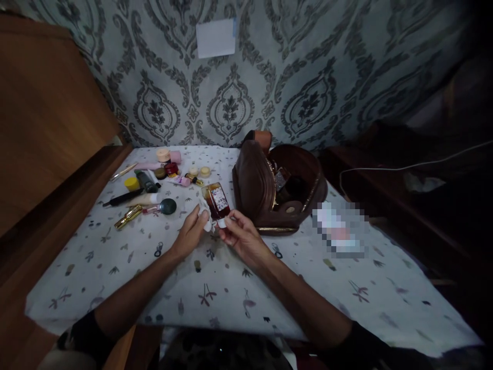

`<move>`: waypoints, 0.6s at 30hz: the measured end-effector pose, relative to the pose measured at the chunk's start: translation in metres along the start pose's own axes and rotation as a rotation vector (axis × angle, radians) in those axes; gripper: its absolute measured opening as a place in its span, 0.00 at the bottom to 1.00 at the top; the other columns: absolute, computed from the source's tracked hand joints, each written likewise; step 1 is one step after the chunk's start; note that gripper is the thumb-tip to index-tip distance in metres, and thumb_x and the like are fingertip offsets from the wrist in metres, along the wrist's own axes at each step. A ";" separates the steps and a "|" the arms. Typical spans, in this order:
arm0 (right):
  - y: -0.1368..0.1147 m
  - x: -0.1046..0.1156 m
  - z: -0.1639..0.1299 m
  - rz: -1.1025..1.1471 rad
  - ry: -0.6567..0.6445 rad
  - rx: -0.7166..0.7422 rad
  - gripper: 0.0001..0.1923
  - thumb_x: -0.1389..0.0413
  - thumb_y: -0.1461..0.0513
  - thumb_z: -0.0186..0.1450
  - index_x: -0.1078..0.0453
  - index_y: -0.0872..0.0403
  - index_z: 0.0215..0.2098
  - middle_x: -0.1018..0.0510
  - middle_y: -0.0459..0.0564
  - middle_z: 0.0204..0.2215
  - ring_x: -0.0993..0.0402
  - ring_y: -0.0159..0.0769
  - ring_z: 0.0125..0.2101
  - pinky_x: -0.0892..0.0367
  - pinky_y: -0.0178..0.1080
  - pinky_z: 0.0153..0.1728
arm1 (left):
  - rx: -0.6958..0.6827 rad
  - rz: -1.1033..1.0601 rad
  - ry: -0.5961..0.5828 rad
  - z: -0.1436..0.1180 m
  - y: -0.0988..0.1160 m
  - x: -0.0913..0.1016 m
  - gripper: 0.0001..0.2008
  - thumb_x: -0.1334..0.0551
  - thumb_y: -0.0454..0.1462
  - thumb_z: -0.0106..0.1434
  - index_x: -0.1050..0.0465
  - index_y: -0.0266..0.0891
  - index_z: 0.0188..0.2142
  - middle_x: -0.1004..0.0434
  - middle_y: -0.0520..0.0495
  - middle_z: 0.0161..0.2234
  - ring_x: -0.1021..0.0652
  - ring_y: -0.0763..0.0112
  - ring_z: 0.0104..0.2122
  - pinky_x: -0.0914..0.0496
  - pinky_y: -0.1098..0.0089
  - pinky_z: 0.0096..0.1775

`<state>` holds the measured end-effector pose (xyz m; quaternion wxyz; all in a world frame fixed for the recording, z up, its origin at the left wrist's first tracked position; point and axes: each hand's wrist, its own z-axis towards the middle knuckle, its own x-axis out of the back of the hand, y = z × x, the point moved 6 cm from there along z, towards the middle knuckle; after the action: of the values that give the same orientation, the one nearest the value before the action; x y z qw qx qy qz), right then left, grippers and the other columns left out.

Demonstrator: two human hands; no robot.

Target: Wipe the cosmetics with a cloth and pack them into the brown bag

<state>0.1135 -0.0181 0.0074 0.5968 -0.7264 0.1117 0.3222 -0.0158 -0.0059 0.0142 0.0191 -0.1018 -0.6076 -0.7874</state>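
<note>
A clear bottle of dark red-brown liquid with a printed label is held over the table, its white cap toward me. My right hand grips it at the cap end with thumb and fingers. In my left hand is a crumpled white tissue, pinched against the bottle's left side. Just right of the bottle stands an open brown zip bag; dark items and a clear container show inside it.
Cosmetics lie to the left: a gold tube, a round dark brush or mirror, a yellow jar, a red jar and several others. A blurred-out object lies on the right. A wooden panel borders the left side.
</note>
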 end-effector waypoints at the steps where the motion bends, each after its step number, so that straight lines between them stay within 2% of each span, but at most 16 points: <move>1: -0.009 -0.001 -0.002 -0.039 0.004 0.041 0.22 0.30 0.51 0.53 0.37 0.52 0.30 0.24 0.43 0.26 0.31 0.26 0.23 0.38 0.29 0.22 | -0.001 -0.017 -0.045 -0.001 0.005 -0.002 0.20 0.47 0.50 0.69 0.28 0.38 0.49 0.23 0.44 0.36 0.24 0.63 0.39 0.29 0.65 0.43; 5: -0.058 0.000 -0.015 -0.257 0.019 0.218 0.21 0.33 0.49 0.56 0.35 0.52 0.32 0.24 0.44 0.24 0.28 0.30 0.23 0.36 0.32 0.22 | -0.017 0.025 -0.200 -0.006 0.018 -0.012 0.17 0.43 0.45 0.67 0.28 0.37 0.48 0.25 0.47 0.34 0.26 0.67 0.33 0.31 0.69 0.36; 10: -0.140 0.010 -0.042 -0.602 0.069 0.433 0.14 0.37 0.52 0.62 0.31 0.52 0.37 0.22 0.45 0.24 0.28 0.29 0.21 0.33 0.34 0.24 | -0.037 0.193 -0.361 -0.011 0.035 -0.029 0.17 0.44 0.38 0.64 0.29 0.38 0.52 0.26 0.51 0.30 0.32 0.74 0.21 0.39 0.73 0.24; 14: -0.197 0.013 -0.064 -0.794 0.140 0.552 0.13 0.35 0.54 0.61 0.28 0.53 0.37 0.22 0.46 0.26 0.26 0.29 0.23 0.32 0.35 0.25 | -0.208 0.280 -0.535 -0.006 0.071 -0.060 0.24 0.47 0.35 0.64 0.35 0.41 0.60 0.23 0.49 0.32 0.29 0.72 0.23 0.34 0.72 0.30; 16: -0.222 0.014 -0.071 -0.885 0.198 0.632 0.12 0.34 0.55 0.60 0.28 0.53 0.37 0.22 0.46 0.27 0.26 0.29 0.24 0.32 0.35 0.25 | -0.266 0.356 -0.590 0.001 0.087 -0.081 0.29 0.48 0.35 0.63 0.43 0.39 0.65 0.23 0.47 0.33 0.26 0.68 0.27 0.32 0.70 0.33; 18: -0.241 0.016 -0.073 -1.004 0.245 0.705 0.13 0.34 0.55 0.60 0.28 0.53 0.36 0.23 0.46 0.28 0.27 0.29 0.23 0.32 0.35 0.25 | -0.255 0.461 -0.647 0.009 0.096 -0.102 0.35 0.47 0.35 0.62 0.53 0.34 0.68 0.23 0.46 0.33 0.25 0.64 0.28 0.32 0.68 0.33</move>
<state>0.2821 -0.0195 0.1948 0.8620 -0.4815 -0.0759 -0.1392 0.1001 -0.0322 0.0886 -0.0097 -0.4787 -0.4411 -0.7591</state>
